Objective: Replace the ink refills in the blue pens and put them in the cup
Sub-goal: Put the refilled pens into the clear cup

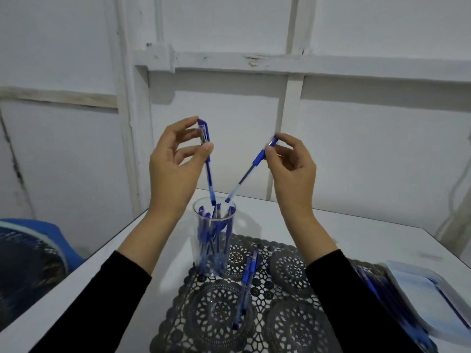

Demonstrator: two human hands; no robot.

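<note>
The blue pen (209,174) and second pen (244,175), both with see-through barrels, tilt tip-down at the mouth of the clear cup (213,240) on the lace mat (288,276). Your left hand (173,161) and right hand (293,169) each pinch one by its top.

Single head-worn wide-angle view.
Faces forward and down, close over the tabletop (369,238); cup (214,240) sits just below centre, wall (229,118) fills 12 o'clock.

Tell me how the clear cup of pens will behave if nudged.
The clear cup is tall and narrow, so it probably tips easily. The blue pens leaning inside likely add weight up high. Its smooth wall may feel slippery.
</note>
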